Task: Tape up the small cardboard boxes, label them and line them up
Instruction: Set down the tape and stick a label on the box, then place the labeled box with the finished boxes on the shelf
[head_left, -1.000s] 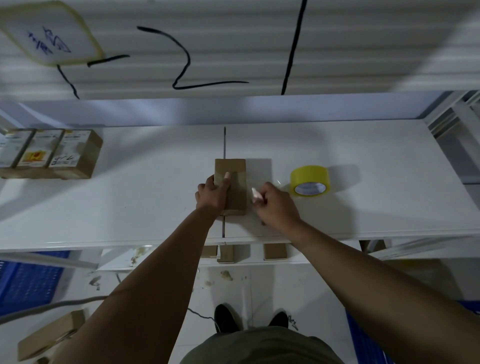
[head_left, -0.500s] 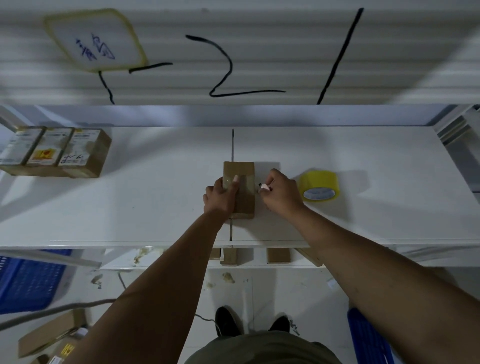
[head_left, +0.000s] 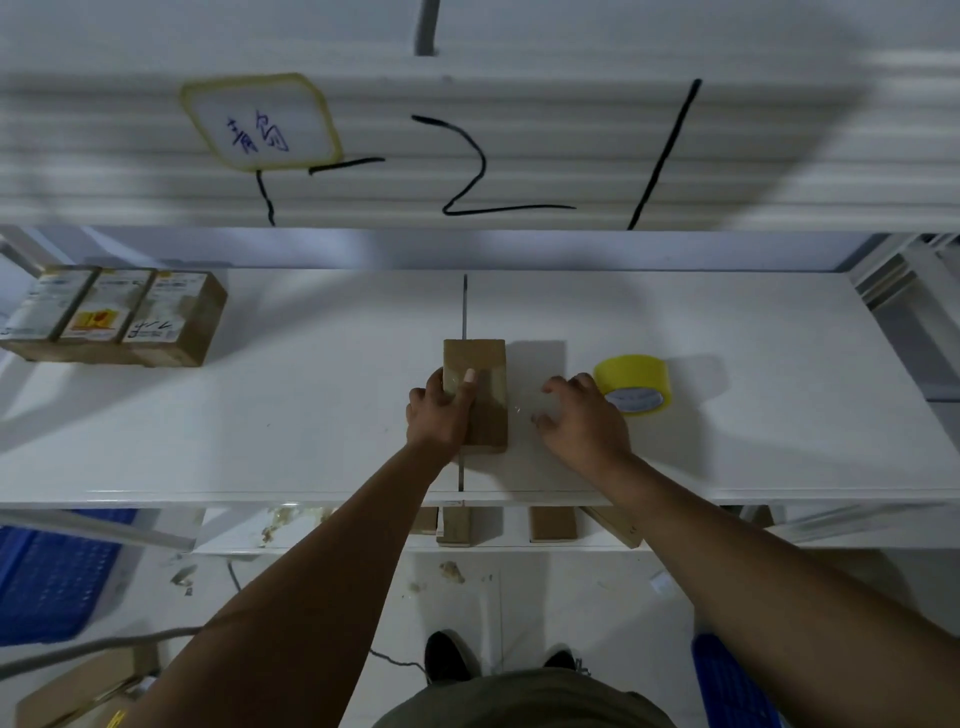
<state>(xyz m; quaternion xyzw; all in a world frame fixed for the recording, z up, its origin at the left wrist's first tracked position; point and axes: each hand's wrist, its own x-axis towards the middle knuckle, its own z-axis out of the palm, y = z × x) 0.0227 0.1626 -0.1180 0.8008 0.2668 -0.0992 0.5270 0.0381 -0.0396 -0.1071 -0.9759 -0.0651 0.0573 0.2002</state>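
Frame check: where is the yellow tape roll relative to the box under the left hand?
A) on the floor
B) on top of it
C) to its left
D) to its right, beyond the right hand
D: the yellow tape roll stands right of the box, just past the right hand.

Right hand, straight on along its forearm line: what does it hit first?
Probably the cardboard box, on its right side: the right hand angles forward and left toward it, close by. Depth is unclear.
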